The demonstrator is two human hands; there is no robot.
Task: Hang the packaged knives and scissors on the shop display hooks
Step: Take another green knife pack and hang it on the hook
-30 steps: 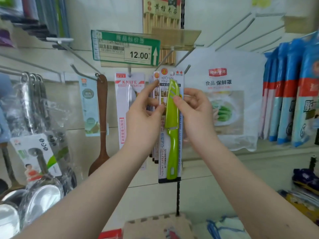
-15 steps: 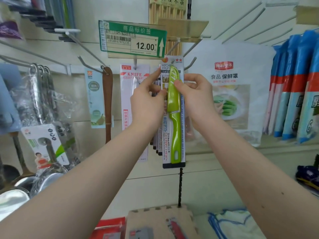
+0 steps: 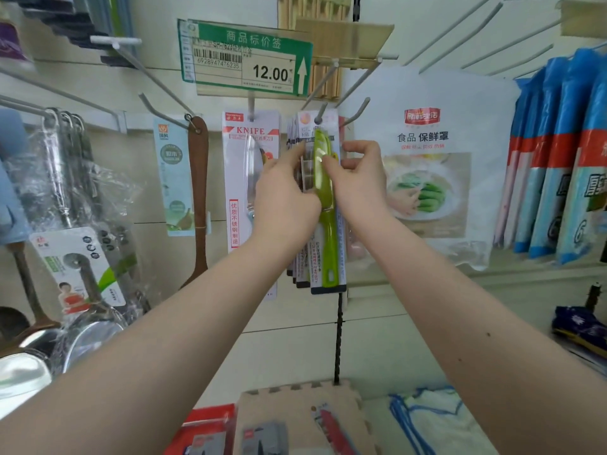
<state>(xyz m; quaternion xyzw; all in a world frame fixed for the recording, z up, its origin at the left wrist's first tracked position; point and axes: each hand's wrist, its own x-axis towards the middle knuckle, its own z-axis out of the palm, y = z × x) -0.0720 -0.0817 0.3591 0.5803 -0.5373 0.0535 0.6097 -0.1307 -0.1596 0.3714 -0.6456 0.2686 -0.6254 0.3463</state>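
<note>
A carded green fruit knife pack (image 3: 326,231) hangs upright in front of several like packs, its top hole at the tip of a wire display hook (image 3: 320,113). My left hand (image 3: 284,192) pinches the card's left edge beside the green sheath. My right hand (image 3: 359,174) holds the right edge, thumb on the sheath and fingers curled behind. A white "KNIFE" pack (image 3: 244,192) hangs on the neighbouring hook to the left. Low in view, a red knife pack (image 3: 331,428) and grey packs (image 3: 262,438) lie on a foam mat (image 3: 282,408).
A green 12.00 price tag (image 3: 246,57) sits above the hooks. A wooden spatula (image 3: 198,192) and wrapped steel ladles (image 3: 62,178) hang at left. A food-cover bag (image 3: 427,178) and blue packs (image 3: 558,159) hang at right. Bare hooks (image 3: 358,108) jut out beside the green pack.
The green knife pack has risen so that its hole reaches the hook tip. Both hands have slid lower on the card.
</note>
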